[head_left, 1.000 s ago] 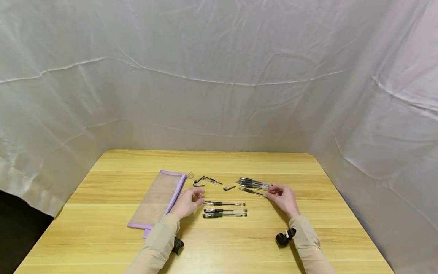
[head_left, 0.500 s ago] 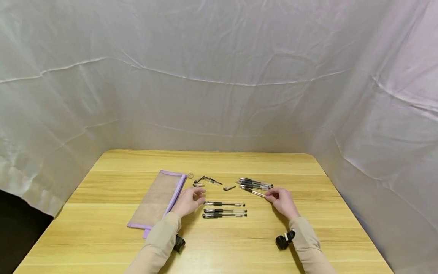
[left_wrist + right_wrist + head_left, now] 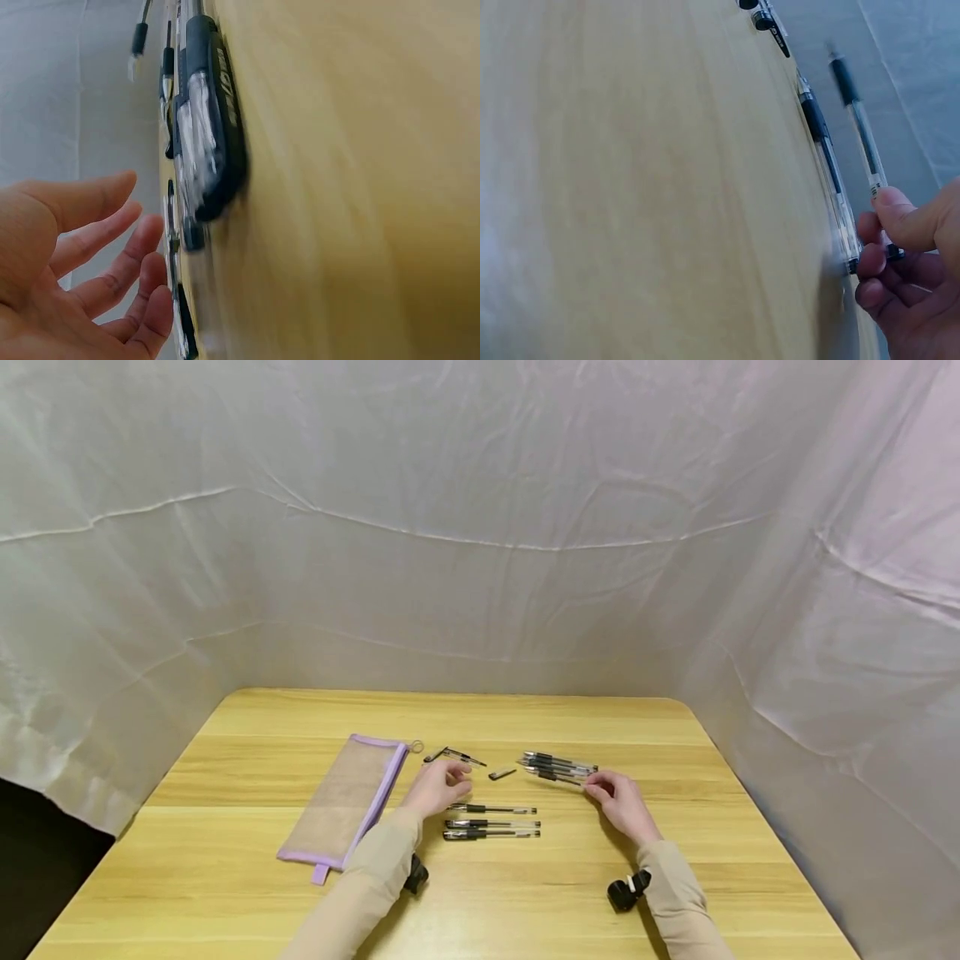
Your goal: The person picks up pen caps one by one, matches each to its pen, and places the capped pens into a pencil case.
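Observation:
My right hand (image 3: 622, 804) pinches the back end of an uncapped gel pen (image 3: 861, 135) between thumb and fingers. In the right wrist view this pen is raised off the table, its tip pointing away. Beside it lies a bunch of several uncapped gel pens (image 3: 557, 762). My left hand (image 3: 437, 789) holds nothing; its fingers are loosely bent in the left wrist view. It hovers by the loose pen caps and over the cap ends of three capped gel pens (image 3: 491, 823). One black pen cap (image 3: 502, 773) lies between the hands.
A mesh zip pouch (image 3: 337, 797) with lilac edges lies left of my left hand, its ring pull (image 3: 417, 747) at the far corner. More small pen parts (image 3: 463, 756) lie beyond that hand. The wooden table (image 3: 585, 902) is bounded by a grey curtain (image 3: 480, 610).
My left hand has moved right and slightly forward, now covering a loose pen cap. The right hand keeps its pinch and stays nearly in place, while the pen's angle has shifted.

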